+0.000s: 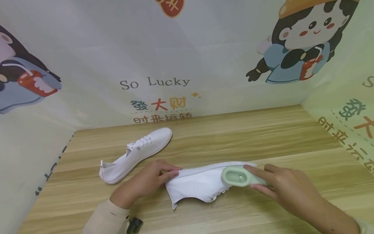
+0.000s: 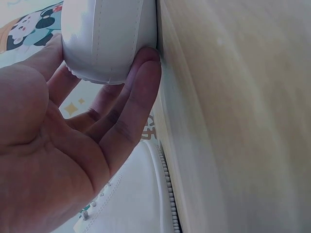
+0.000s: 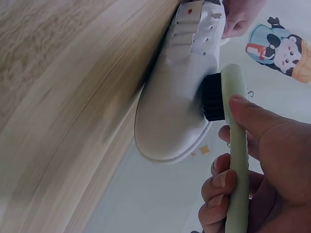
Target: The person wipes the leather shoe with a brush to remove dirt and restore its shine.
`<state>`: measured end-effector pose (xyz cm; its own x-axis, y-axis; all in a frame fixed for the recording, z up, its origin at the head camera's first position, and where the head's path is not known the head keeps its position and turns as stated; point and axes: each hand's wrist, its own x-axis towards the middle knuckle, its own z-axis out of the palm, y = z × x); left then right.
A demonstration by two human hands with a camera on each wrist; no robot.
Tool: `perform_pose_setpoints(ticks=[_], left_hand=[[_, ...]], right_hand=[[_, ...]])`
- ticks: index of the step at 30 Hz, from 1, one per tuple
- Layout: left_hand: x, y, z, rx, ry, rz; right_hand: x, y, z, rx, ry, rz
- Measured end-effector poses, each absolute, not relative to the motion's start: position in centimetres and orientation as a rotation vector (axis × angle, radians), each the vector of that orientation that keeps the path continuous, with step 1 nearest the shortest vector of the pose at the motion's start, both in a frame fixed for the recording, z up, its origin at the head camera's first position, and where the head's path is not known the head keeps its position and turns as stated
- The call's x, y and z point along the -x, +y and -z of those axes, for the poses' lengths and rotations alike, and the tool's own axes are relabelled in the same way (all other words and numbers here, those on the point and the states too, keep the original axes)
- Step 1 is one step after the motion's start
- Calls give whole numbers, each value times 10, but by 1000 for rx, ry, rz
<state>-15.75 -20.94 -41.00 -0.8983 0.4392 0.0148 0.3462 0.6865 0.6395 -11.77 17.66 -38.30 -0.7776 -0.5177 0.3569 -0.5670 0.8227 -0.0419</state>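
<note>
A white lace-up shoe lies on its side on the wooden tabletop, toe pointing right and laces towards me. My left hand grips it at the heel, thumb on one side and fingers on the other in the left wrist view. In my right hand is a pale green shoe brush, held by its handle. The dark bristles meet the side of the shoe near the toe, with my thumb along the back of the brush.
Farther back on the left stands a second white shoe, upright, its toe angled away to the right. Printed cloth walls enclose the wood-grain tabletop at the back and both sides. A small black object sits by my left sleeve.
</note>
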Motion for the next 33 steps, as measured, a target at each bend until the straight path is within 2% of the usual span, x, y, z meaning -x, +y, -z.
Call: perform_pose_setpoints(ticks=[33], left_hand=[[158,-209,409,-666,2720,-1008]], right_hand=[[120,92,398,-1075,-2645,-296]])
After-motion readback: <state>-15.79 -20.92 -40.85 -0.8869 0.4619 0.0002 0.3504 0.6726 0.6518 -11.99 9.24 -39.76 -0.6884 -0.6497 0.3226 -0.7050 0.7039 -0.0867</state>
